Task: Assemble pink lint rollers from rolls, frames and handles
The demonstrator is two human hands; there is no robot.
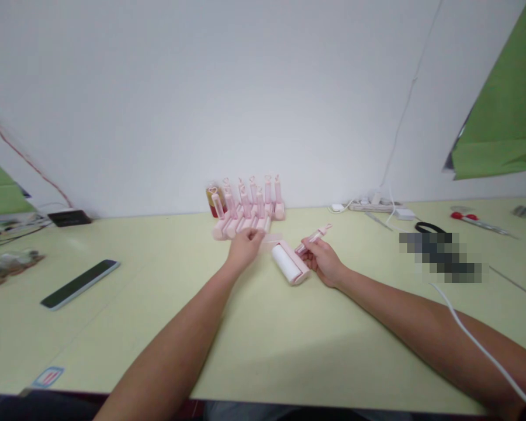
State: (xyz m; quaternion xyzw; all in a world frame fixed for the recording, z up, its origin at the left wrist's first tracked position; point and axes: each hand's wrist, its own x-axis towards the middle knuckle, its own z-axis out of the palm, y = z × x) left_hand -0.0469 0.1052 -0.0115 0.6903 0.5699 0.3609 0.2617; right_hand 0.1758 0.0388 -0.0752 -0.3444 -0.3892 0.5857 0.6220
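Observation:
My right hand (322,260) is wrapped round the pale pink handle of a lint roller (288,263). Its white roll faces me, low over the table, and the looped handle end points up and right. To the left, my left hand (244,248) has its fingers pinched together at a thin, pale pink translucent strip (272,238). This strip reaches toward the roller's upper end; whether it is joined there I cannot tell. Just behind my left hand, several matching pink lint rollers (245,204) stand in rows with their handles upright.
A jar with red and yellow colouring (213,202) stands behind the rollers by the wall. At left lie a dark flat device (81,285) and a black box (69,218). On the right are a power strip (374,206), red-handled tool (477,221) and white cable (469,330) crossing my forearm.

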